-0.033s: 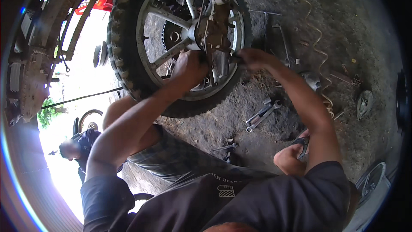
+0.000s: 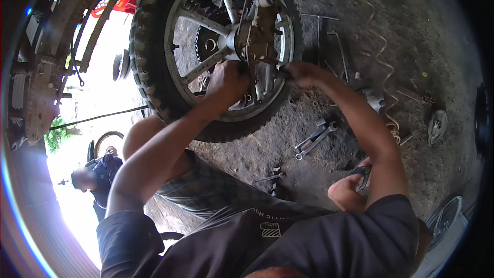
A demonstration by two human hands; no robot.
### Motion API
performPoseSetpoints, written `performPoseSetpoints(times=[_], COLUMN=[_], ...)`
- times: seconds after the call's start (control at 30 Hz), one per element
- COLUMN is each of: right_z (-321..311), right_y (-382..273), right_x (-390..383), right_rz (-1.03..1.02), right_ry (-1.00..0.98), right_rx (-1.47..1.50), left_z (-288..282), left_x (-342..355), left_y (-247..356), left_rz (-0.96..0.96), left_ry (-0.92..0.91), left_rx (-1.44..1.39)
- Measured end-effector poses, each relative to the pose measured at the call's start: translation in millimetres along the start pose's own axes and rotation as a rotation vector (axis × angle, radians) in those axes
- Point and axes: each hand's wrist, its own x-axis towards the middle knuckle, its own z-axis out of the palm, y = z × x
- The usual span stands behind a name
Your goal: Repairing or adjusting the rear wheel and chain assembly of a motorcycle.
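A wheel with a knobby tyre [image 2: 151, 80], pale spoked rim [image 2: 204, 19] and toothed sprocket [image 2: 202, 38] fills the upper middle. Grimy metal parts [image 2: 260, 36] run down over its hub. My left hand [image 2: 228, 81] is closed just below the hub, gripping something at the lower spokes that I cannot make out. At the rim's right side, beside the end of the grimy hub part, my right hand [image 2: 301, 73] has curled fingers around something dark, too hidden to name.
Wrenches [image 2: 315, 141], a T-handle tool [image 2: 320, 17] and a coiled hose [image 2: 386, 56] lie on the dirty floor [image 2: 355, 118]. A rusty vehicle frame [image 2: 43, 87] stands left. Another person [image 2: 100, 177] is beside a bike wheel at lower left.
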Motion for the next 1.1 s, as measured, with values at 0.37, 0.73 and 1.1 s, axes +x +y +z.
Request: performPoseSetpoints(times=[0.37,0.73,1.1], right_z=[13.7,-11.7,-0.7], right_y=[-11.0,15.7,22.1], right_x=[-21.1,10.3,9.8], right_rz=[0.096,-0.016,-0.001], right_ry=[-0.169,-0.144,0.027], right_rx=[-0.191,-0.034,0.008], left_z=[8.8,17.3,23.1], left_x=[-4.5,-0.2,-0.7], left_y=[34.6,5.1,0.6], left_rz=[-0.168,0.033,0.115], left_ry=[0.188,0.16,0.154], left_rx=[-0.117,0.015,0.015])
